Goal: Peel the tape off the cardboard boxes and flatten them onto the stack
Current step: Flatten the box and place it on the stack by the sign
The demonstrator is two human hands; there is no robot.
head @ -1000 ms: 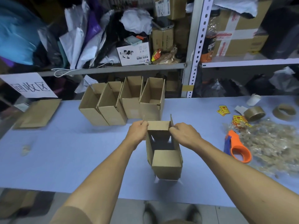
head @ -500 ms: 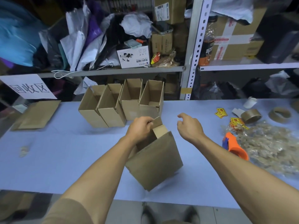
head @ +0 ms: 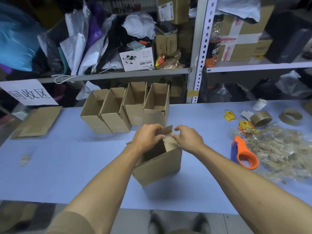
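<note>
The small brown cardboard box [head: 157, 164] sits tilted on the pale blue table [head: 50, 166], its top open, in front of four open boxes [head: 125, 108]. The left hand [head: 148, 137] has its grip clenched around one raised flap; the right hand's [head: 187, 138] grip is loosely curled, fingertips at the flap, contact unclear.

Cardboard box [head: 157, 164]: small, brown, open-topped, tilted on blue table near front edge, one flap [head: 166, 130] raised.
Row of boxes [head: 126, 107]: four, brown, open, side by side, leaning, behind first box.
Flattened stack [head: 38, 121]: brown cardboard, flat, table's far-left corner.
</note>
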